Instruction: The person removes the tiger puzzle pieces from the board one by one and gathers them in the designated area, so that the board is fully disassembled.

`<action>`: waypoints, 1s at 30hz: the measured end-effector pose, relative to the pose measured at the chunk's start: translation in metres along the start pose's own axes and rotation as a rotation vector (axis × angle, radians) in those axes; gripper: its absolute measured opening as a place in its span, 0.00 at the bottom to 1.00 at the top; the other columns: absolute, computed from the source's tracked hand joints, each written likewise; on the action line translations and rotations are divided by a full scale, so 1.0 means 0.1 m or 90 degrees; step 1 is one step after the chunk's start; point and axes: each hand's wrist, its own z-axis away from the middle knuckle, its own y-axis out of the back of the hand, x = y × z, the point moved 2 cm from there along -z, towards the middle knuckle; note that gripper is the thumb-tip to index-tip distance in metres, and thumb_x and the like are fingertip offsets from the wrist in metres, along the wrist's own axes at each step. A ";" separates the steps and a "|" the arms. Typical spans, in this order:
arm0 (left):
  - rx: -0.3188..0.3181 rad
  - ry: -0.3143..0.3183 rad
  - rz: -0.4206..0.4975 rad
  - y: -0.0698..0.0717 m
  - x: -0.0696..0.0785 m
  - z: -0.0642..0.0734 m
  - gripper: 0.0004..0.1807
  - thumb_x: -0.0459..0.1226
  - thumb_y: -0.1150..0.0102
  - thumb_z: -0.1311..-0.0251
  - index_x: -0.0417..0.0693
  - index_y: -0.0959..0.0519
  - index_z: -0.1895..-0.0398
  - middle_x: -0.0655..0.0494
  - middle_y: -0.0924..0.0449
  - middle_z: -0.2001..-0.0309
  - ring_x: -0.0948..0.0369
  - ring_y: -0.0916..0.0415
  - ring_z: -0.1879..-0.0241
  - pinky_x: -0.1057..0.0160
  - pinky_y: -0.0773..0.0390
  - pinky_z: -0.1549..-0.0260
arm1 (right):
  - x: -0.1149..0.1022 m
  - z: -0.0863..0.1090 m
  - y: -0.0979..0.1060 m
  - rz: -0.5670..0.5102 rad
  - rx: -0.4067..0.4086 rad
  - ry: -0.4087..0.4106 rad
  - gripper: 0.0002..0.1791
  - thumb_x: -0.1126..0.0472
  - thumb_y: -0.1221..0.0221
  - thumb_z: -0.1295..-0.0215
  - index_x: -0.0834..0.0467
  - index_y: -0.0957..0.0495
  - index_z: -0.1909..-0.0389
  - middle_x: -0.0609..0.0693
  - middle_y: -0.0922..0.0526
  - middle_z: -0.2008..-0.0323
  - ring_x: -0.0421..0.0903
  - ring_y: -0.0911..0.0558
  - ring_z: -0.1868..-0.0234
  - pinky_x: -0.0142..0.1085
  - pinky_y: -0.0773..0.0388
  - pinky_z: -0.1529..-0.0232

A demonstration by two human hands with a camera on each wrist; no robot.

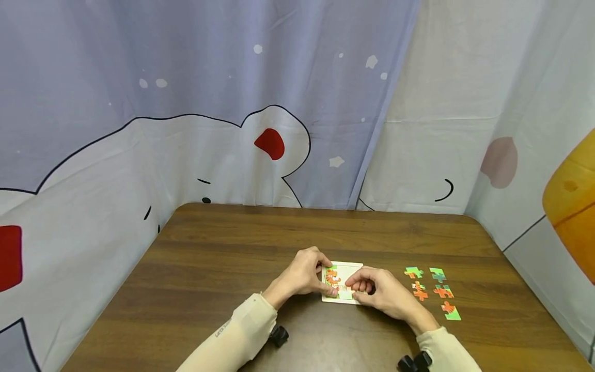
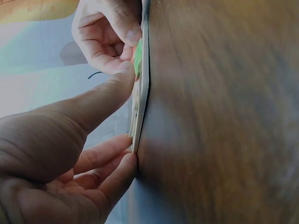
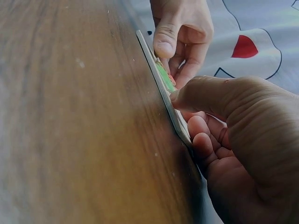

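Observation:
A small white puzzle board (image 1: 349, 269) lies on the table, with orange and green pieces (image 1: 332, 276) fitted along its left side. My left hand (image 1: 304, 274) grips the board's left part, thumb on the near-left pieces and fingers at the far-left edge. Over the board's right part, my right hand (image 1: 381, 292) pinches a green-edged puzzle piece (image 1: 345, 293) at the near edge. In the left wrist view this green piece (image 2: 138, 58) stands slightly tilted between the two thumbs. The right wrist view has the right thumb at the board's rim; its curled fingers partly hide the board (image 3: 152, 58).
Several loose puzzle pieces (image 1: 443, 292) lie in two columns to the right of the right hand. The brown wooden table (image 1: 209, 268) runs back to a printed curtain (image 1: 209, 155). Each sleeved wrist carries a small black camera (image 1: 279, 336).

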 end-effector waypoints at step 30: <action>-0.012 0.012 -0.003 -0.09 -0.14 -0.07 0.39 0.52 0.01 0.68 0.48 0.07 0.48 0.61 0.23 0.61 0.63 0.29 0.63 0.64 0.23 0.61 | 0.03 0.06 0.25 -0.110 0.075 0.003 0.11 0.73 0.31 0.29 0.63 0.13 0.48 0.51 0.15 0.61 0.39 0.18 0.62 0.29 0.19 0.64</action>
